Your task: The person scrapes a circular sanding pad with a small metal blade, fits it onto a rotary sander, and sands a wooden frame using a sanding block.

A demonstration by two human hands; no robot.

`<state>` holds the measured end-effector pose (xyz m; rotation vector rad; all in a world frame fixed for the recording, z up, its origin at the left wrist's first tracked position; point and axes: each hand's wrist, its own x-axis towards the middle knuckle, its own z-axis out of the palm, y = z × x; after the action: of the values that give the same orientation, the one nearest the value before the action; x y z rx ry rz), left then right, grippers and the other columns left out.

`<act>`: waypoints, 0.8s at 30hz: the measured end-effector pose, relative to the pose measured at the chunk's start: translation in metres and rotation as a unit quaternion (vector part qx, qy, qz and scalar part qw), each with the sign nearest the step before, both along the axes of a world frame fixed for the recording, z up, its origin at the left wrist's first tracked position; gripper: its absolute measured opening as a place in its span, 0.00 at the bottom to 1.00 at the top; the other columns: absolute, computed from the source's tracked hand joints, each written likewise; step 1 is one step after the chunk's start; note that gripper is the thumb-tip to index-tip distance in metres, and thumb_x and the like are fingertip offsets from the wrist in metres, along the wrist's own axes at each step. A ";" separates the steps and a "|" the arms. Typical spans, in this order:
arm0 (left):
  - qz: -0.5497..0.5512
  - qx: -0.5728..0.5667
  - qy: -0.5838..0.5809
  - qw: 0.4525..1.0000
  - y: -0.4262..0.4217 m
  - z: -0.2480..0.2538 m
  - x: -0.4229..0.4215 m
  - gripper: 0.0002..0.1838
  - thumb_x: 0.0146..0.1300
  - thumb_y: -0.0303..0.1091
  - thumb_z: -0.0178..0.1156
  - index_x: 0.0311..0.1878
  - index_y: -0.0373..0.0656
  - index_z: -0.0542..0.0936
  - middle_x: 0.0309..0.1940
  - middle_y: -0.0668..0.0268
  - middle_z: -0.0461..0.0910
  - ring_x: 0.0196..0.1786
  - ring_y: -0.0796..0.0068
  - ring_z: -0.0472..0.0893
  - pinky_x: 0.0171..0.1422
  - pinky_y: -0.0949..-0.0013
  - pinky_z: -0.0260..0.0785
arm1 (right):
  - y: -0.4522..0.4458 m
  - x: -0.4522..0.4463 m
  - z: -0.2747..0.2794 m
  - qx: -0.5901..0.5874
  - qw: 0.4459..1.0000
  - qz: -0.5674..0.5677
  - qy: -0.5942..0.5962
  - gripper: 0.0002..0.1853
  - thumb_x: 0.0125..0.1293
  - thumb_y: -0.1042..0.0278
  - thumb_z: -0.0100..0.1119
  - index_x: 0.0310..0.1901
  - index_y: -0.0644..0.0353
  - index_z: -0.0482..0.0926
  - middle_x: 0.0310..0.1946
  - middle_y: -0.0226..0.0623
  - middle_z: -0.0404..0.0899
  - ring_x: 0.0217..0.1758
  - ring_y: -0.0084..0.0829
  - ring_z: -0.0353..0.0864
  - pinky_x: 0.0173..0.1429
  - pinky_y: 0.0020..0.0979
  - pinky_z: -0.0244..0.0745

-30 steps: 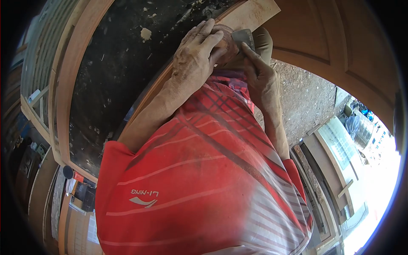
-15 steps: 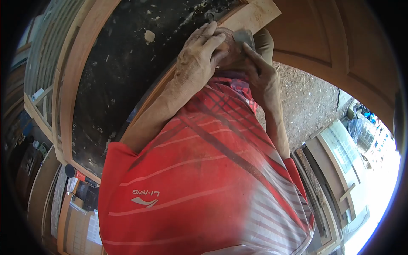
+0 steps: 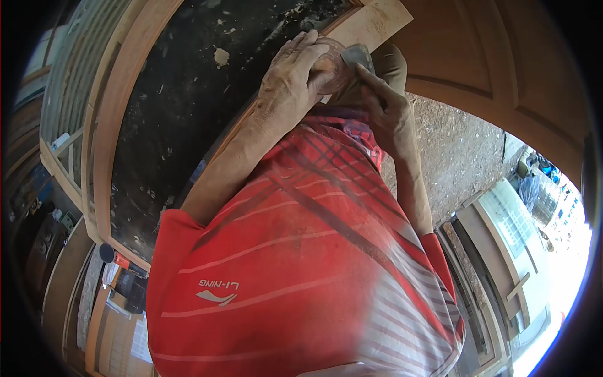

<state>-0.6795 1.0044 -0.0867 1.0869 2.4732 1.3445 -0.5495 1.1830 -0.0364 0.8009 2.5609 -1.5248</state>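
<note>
My left hand [image 3: 295, 69] is closed around a round, reddish-brown tub-like thing [image 3: 338, 70], its fingers over the near side and rim. What the round thing contains cannot be made out clearly. My right hand [image 3: 388, 103] grips a flat grey scraper [image 3: 356, 56], index finger along the blade. The blade lies at the right rim of the round thing, apparently touching it. Both hands are above my lap, just in front of the red shirt [image 3: 270, 251].
A black, paint-spattered panel [image 3: 182, 119] in a wooden frame lies at left, a pale wooden board [image 3: 377, 25] at its far end. A brown panelled door [image 3: 477, 56] stands at right above dusty ground [image 3: 452, 144]. Stacked boards [image 3: 480, 251] lie lower right.
The scraper has turned and shifted slightly left against the rim. The round thing is tilted so more of its face shows, and my left hand has barely moved.
</note>
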 end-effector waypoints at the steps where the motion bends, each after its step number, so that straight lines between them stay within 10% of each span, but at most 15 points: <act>1: 0.003 0.001 -0.005 1.000 -0.001 0.002 -0.004 0.31 0.64 0.27 0.78 0.70 0.40 0.80 0.74 0.48 0.80 0.77 0.44 0.78 0.81 0.49 0.74 | 0.000 0.001 -0.001 -0.022 1.000 -0.008 -0.006 0.20 0.82 0.70 0.58 0.71 0.58 0.85 0.56 0.53 0.92 0.55 0.37 0.94 0.59 0.34 0.85; 17: -0.007 -0.034 -0.071 0.997 -0.003 0.015 -0.007 0.37 0.71 0.32 0.73 0.80 0.36 0.72 0.78 0.44 0.74 0.83 0.45 0.71 0.86 0.52 0.67 | -0.013 -0.013 -0.001 0.004 1.000 -0.022 0.015 0.21 0.81 0.69 0.59 0.71 0.58 0.85 0.53 0.52 0.93 0.49 0.30 0.92 0.57 0.33 0.84; 24: -0.017 -0.047 -0.066 0.997 -0.002 0.011 -0.006 0.38 0.70 0.32 0.73 0.81 0.36 0.71 0.78 0.44 0.74 0.83 0.45 0.71 0.87 0.52 0.67 | -0.006 -0.013 -0.006 0.044 0.997 0.017 0.056 0.21 0.81 0.68 0.58 0.71 0.57 0.85 0.55 0.55 0.92 0.58 0.42 0.95 0.62 0.37 0.84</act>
<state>-0.6859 1.0028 -0.0757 0.9837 2.3853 1.2355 -0.5622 1.1775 -0.0425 0.6958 2.7235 -1.4969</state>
